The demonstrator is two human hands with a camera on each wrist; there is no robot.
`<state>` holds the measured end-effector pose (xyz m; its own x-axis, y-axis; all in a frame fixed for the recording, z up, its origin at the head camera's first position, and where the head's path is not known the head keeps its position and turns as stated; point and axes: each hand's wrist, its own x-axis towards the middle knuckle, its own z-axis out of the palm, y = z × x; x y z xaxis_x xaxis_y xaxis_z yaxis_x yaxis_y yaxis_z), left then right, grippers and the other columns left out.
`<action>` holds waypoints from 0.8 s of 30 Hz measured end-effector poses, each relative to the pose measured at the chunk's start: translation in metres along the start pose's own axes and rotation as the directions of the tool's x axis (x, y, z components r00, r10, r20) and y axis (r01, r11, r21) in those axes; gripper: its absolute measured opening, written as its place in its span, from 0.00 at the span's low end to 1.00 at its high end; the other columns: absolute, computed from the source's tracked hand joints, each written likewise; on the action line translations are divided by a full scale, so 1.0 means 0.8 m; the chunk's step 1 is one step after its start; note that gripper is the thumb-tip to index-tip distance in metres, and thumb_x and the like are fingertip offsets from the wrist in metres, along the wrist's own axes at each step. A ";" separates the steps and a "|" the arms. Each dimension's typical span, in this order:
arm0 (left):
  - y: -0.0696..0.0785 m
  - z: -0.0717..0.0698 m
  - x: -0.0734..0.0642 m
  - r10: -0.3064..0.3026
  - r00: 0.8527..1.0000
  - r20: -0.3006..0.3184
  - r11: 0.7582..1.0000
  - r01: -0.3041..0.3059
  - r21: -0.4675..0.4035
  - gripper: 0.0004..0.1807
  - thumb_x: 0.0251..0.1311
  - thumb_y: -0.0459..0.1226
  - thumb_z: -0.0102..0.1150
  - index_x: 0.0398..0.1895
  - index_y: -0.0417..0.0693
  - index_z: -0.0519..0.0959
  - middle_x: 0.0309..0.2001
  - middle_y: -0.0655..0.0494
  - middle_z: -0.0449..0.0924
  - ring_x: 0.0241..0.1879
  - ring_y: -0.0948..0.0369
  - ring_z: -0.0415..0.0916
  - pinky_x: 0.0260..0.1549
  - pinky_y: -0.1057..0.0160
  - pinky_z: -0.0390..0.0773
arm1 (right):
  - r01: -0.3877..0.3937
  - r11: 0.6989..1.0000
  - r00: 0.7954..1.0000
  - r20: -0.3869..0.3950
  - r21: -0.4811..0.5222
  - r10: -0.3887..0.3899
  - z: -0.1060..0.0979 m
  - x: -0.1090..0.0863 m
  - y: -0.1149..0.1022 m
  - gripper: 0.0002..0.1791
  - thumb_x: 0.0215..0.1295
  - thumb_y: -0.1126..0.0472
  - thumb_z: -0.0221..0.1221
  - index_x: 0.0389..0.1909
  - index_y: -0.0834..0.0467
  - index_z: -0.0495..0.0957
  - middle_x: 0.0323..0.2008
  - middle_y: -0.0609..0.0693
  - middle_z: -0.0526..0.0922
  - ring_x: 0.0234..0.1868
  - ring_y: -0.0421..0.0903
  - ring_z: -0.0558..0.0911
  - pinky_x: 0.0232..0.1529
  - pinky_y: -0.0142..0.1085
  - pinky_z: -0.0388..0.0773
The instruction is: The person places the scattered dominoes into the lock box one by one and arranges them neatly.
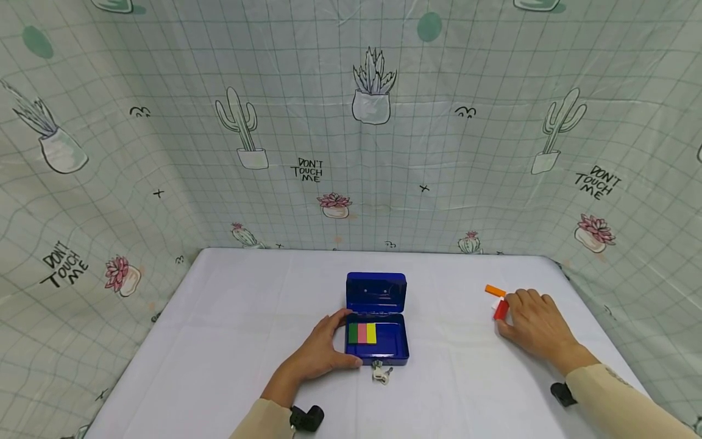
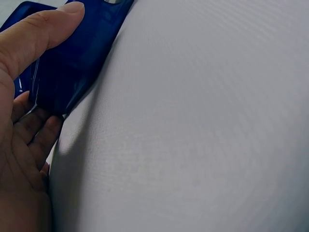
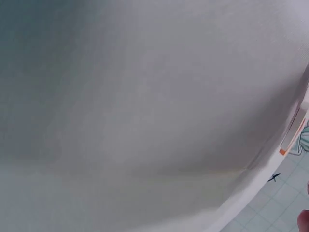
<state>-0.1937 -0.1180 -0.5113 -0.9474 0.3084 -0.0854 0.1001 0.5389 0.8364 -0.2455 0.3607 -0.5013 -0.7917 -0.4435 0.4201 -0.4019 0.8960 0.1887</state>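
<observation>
A blue cash box [image 1: 392, 349] stands on the table with its lid [image 1: 376, 294] raised. Green [image 1: 353, 333], pink [image 1: 362, 333] and yellow [image 1: 371, 333] blocks lie side by side in its left part. My left hand [image 1: 318, 352] grips the box's left end, thumb at the front corner and fingertips near the hinge. In the left wrist view, thumb and fingers span the blue box [image 2: 72, 67]. Far to the right, my right hand [image 1: 534, 320] pinches a red block [image 1: 501, 310] between thumb and fingers. The right wrist view barely shows this hand's fingertips [image 3: 303, 221].
An orange block [image 1: 495, 290] lies just beyond the right hand. Keys [image 1: 381, 372] hang at the front of the cash box, by its lock. White cloth covers the table [image 1: 263, 292]. A cactus-print curtain [image 1: 307, 122] rises behind it and along both sides.
</observation>
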 end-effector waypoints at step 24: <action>-0.001 0.002 0.002 -0.026 1.000 -0.004 1.000 0.026 -0.007 0.59 0.47 0.52 0.84 0.82 0.58 0.60 0.77 0.50 0.67 0.79 0.44 0.57 0.75 0.28 0.55 | 0.121 0.993 0.984 -0.131 -0.008 -0.121 -0.004 0.018 -0.024 0.21 0.50 0.51 0.66 0.36 0.64 0.76 0.30 0.55 0.74 0.33 0.55 0.74 0.32 0.44 0.65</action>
<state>-0.1946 -0.1171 -0.5129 -0.9508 0.2917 -0.1049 0.0737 0.5414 0.8375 -0.2475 0.3376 -0.4959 -0.6701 -0.5426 0.5066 -0.4911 0.8358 0.2456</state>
